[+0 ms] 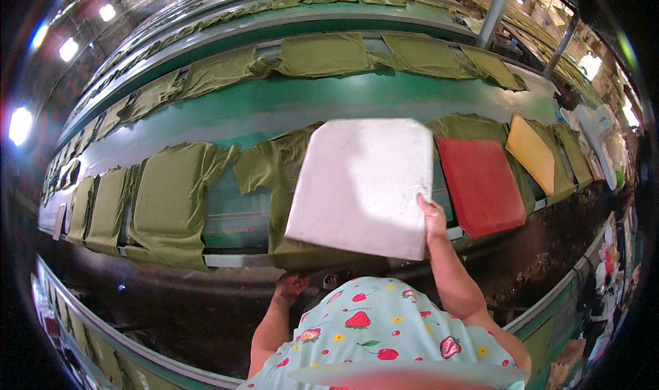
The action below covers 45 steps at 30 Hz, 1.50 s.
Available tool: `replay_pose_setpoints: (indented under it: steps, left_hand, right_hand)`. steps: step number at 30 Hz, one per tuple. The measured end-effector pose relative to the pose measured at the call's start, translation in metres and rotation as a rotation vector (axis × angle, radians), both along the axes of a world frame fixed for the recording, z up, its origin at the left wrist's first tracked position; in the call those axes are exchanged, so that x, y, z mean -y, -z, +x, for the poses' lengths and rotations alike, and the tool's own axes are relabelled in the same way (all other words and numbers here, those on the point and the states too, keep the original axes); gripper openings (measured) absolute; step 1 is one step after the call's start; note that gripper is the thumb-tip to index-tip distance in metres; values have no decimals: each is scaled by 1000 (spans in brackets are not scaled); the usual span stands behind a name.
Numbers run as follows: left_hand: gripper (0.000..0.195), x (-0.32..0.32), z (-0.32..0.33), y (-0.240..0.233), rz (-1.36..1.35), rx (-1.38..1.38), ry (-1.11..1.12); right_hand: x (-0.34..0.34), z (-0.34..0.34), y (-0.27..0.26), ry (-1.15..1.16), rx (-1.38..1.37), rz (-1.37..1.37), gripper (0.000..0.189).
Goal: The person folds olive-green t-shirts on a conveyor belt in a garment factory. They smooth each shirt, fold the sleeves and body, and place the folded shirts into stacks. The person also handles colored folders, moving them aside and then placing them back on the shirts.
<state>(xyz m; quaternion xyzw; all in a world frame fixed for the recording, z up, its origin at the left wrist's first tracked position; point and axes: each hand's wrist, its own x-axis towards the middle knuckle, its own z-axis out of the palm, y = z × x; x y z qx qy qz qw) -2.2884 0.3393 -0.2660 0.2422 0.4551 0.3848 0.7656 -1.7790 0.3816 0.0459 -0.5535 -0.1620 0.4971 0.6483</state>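
Note:
My right hand (433, 219) grips the right edge of a white board (363, 189) with cut corners, thumb on its face. The board is over an olive-green T-shirt (257, 166) at the near side of a long green table (237, 220). My left hand (292, 286) is low by the table's near edge, fingers partly curled; whether it touches the shirt's hem is unclear. Right of the white board lies a red board (484, 184), and beyond it a yellow board (531, 153), both over olive shirts. Another olive T-shirt (170, 199) lies spread flat to the left.
More olive shirts (324, 55) line the table's far side. Parallel tables with shirts stand beyond, and a metal rail (128, 346) runs behind me. A grey post (495, 14) rises at the back right. White sheets or plastic (597, 132) lie at the table's right end.

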Motion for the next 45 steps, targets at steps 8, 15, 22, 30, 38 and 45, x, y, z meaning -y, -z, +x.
replay_pose_setpoints:
  steps: [8,15,22,30,38,45]
  left_hand:
    - [29,19,16,-60,-513,67,-556]
    - [20,34,40,-135,-309,-196,-684]
    - [10,36,43,-222,-141,-58,-509]
    - [16,18,30,-325,3,-107,-374]
    - [24,-98,12,-368,197,-163,-319]
    - [12,-334,30,-535,672,47,-469]
  right_hand:
    - [66,116,-29,400,-103,356,53]
    - [154,120,48,460,247,-135,20]
    - [166,54,151,-160,571,-295,65]
    - [124,61,128,-731,730,-97,37]
    - [12,84,-18,-562,590,-50,47]
    - [-220,72,-188,-60,433,226,101]
